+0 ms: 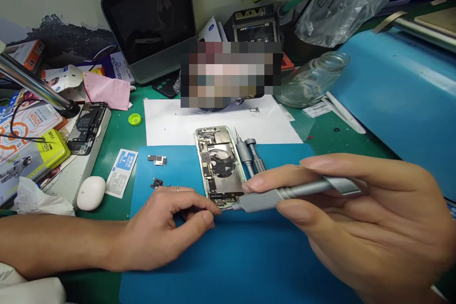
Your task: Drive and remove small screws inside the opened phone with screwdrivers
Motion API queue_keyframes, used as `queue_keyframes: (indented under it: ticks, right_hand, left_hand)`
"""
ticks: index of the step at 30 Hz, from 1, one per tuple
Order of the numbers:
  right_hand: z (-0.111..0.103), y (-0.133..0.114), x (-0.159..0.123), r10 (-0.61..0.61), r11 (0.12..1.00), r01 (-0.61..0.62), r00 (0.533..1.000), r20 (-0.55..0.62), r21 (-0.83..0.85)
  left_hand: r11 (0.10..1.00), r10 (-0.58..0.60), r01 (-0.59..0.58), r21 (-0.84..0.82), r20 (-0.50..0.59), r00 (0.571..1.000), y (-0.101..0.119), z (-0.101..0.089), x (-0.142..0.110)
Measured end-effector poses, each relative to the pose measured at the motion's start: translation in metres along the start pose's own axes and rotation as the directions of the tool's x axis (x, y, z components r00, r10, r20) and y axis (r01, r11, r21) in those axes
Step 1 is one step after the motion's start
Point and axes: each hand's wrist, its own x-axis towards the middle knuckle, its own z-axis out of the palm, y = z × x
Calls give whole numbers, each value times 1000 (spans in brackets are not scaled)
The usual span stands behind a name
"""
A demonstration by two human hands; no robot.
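Note:
My right hand (370, 218) is closed around a grey metal screwdriver (263, 199), held nearly level with its tip pointing left. That tip reaches the lower end of an opened phone (223, 180), whose board and inner parts are exposed. My left hand (160, 232) rests on the blue mat (213, 270), thumb and forefinger pinched together at the screwdriver tip. Whatever lies between those fingers is too small to make out. Two more screwdrivers, one with a fine point (244, 152) and one with a thicker end (255, 154), lie right of the phone.
Small phone parts (157, 159) lie left on the mat, above a white earbud case (91, 193)'s level. Behind are a white sheet (171, 118), a glass jar (309, 83) and a screen device (149, 19). Another opened phone (86, 126) sits at left, beside boxes.

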Motion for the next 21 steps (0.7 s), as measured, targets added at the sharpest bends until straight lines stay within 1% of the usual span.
queue_keyframes:
  ticks: [3,8,14,21]
  right_hand:
    - [1,0,0,-27,998,27,1000,2,-53]
    - [1,-1,0,-32,992,33,999,5,-124]
    - [1,-1,2,-39,989,41,999,15,-145]
    - [-1,0,-2,-13,990,14,1000,7,-142]
  left_hand:
    - [999,10,-10,-35,-1,1000,0,0,1]
    - [998,11,-11,-60,9,1000,0,-1,1]
    - [998,50,-50,-45,5,999,0,0,2]
    - [998,48,-48,-34,5,999,1,1,3]
